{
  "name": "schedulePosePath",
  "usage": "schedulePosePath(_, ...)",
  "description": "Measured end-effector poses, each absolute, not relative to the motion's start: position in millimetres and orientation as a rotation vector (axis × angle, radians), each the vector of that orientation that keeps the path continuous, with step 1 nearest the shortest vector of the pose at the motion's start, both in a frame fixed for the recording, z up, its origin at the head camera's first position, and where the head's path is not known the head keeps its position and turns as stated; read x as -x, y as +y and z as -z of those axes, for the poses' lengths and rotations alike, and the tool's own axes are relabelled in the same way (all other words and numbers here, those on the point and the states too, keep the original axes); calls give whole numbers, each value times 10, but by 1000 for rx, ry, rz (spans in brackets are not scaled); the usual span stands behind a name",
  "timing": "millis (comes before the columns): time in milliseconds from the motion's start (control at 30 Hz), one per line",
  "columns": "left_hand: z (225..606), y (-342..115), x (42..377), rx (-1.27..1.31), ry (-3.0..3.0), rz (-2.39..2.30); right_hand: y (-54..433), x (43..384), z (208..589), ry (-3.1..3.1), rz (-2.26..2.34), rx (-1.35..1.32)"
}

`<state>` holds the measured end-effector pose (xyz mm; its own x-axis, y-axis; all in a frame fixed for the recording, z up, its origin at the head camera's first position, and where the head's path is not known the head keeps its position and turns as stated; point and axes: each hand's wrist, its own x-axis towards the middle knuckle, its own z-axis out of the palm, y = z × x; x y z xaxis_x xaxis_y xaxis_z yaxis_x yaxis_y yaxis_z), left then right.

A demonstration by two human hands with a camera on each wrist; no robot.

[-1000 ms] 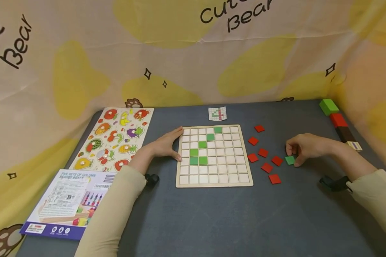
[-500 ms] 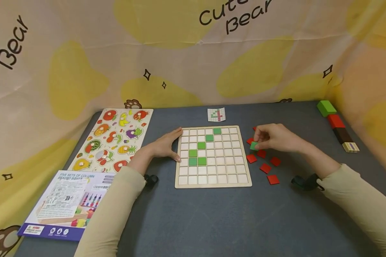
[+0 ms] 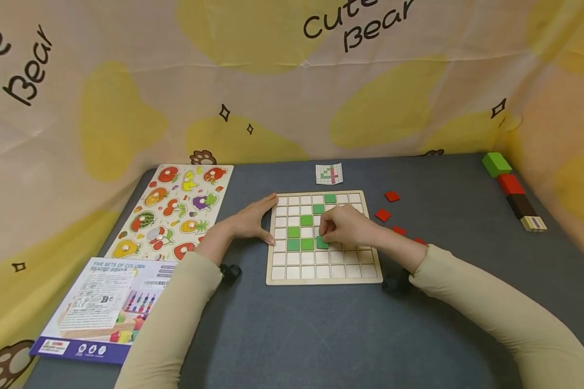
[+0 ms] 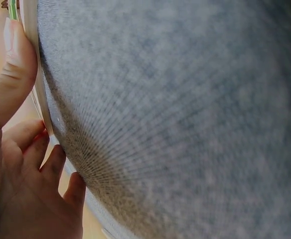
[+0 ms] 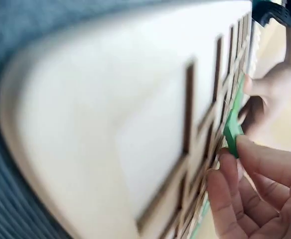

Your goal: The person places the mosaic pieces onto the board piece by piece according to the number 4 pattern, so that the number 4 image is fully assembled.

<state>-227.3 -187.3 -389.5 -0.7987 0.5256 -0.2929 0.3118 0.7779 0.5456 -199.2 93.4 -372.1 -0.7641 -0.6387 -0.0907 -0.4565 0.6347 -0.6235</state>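
A wooden grid board (image 3: 336,270) lies flat on the dark table. Several green tiles (image 3: 307,245) sit in its cells, in a diagonal and a short row. My left hand (image 3: 249,220) rests along the board's left edge, its fingers by the far corner and the thumb lower down; the left wrist view shows the fingertips (image 4: 56,152) touching the edge. Over the middle of the board my right hand (image 3: 347,226) pinches another green tile (image 3: 322,243) between thumb and fingers. That tile (image 5: 232,130) is tilted against the grid in the right wrist view, just right of the green row.
Loose red tiles (image 3: 382,215) lie right of the board, some hidden by the right forearm. A small pattern card (image 3: 329,174) is behind it. Blocks (image 3: 511,184) line the right edge. A fruit puzzle board (image 3: 173,208) and a printed box (image 3: 97,302) are at left.
My right hand has picked up the green tile from the table at right and carried it left onto the board. My left hand has stayed at the board's edge.
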Motion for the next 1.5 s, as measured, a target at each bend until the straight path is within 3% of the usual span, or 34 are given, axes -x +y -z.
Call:
schedulePosePath(500,3863,-1858,2244,-616,2526,-691,954,1976,3720,2601,732,955)
schedulePosePath(1067,3869,-1871,2243,-600,2521,-687,2364,2809,3610,2643,646,548)
schedulePosePath(1500,3871,-1875,2242,-594,2522,-679,2474,2892,3731,2753,699,586)
